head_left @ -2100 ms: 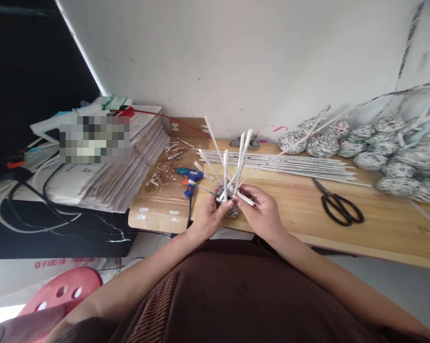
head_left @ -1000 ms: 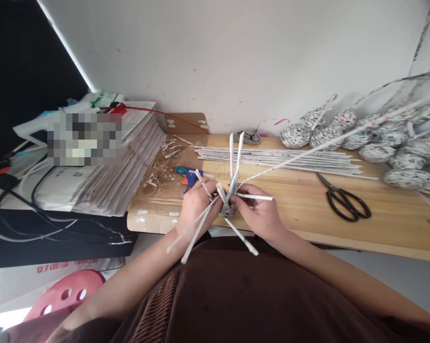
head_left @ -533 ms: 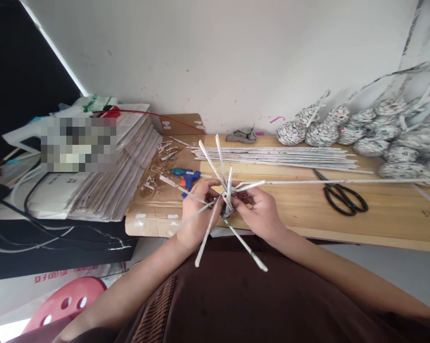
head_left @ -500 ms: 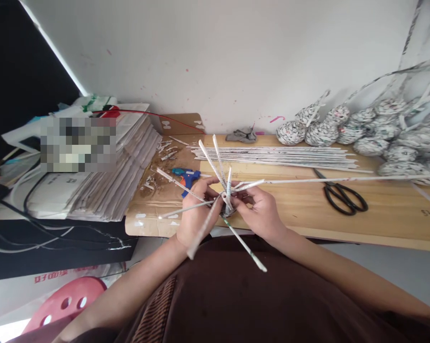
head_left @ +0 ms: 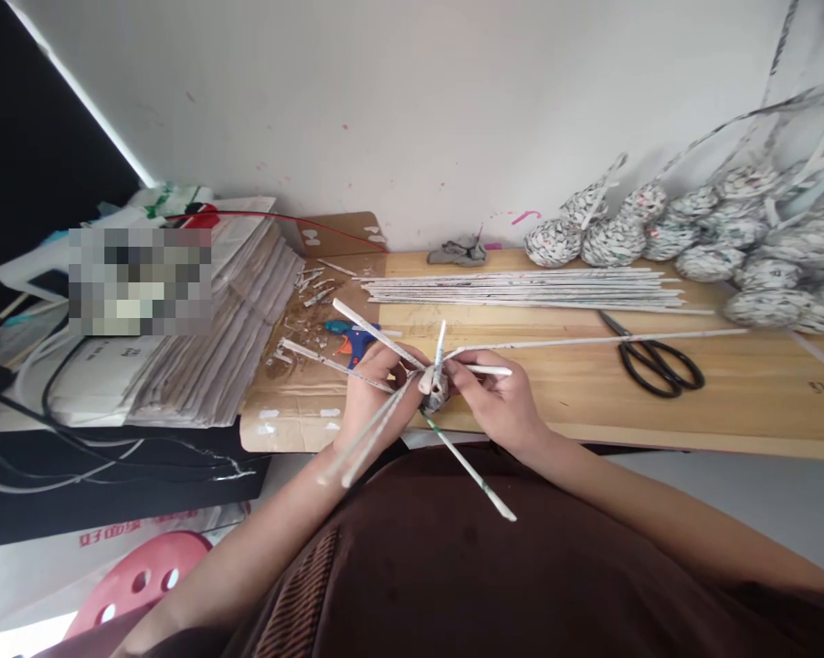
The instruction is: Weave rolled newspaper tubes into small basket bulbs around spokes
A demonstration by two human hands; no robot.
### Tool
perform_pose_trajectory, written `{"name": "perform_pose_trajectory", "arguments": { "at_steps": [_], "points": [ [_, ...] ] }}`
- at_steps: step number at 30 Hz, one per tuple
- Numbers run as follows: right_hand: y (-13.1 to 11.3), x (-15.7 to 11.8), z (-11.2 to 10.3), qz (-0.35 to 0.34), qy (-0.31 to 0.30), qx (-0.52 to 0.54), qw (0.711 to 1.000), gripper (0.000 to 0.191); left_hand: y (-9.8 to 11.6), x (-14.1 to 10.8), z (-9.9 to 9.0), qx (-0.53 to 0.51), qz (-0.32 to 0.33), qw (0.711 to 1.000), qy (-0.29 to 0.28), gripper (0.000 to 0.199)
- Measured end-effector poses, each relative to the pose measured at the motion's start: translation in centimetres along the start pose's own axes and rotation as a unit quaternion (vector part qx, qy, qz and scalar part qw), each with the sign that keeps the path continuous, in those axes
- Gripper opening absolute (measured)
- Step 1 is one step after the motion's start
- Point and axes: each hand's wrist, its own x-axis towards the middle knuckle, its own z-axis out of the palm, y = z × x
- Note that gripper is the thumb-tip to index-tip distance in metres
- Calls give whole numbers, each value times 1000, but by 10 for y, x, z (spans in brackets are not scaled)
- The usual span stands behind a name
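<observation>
A small, rounded, grey-and-white body of woven newspaper strips (head_left: 435,400) is held between the left hand (head_left: 375,402) and the right hand (head_left: 501,402). Thin white rolled-paper sticks (head_left: 472,473) splay out from it: one nearly upright, several fanning left past the left hand, two of them blurred, one flecked green slanting down and right, and one far longer running out rightward.

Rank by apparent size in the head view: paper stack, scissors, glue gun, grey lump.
1. Paper stack
2. Scissors
3. Unsure: glue gun and grey lump look alike; left hand partly hides the glue gun.
</observation>
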Motion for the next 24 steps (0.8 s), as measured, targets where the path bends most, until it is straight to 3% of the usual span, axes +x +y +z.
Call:
{"name": "perform_pose_trajectory", "arguments": {
  "at_steps": [6, 11, 14, 19, 24],
  "points": [
    [1, -2, 4, -52, 6, 1, 999, 12, 2, -1, 0, 76, 26, 997, -10, 8],
    [8, -4, 1, -96, -18, -32, 995, 20, 8, -8, 6, -42, -41, 998, -18, 3],
    [9, -4, -1, -113, -22, -56, 992, 23, 12, -8, 5, -78, -65, 995, -16, 10],
    [5, -3, -3, -129, -5, -89, 988, 28, 11, -1, 2, 19, 9, 998, -64, 17],
    [-3, 1, -10, -51, 4, -117, 992, 13, 8, 1, 4, 108, 69, 992, -21, 16]
  ]
}}
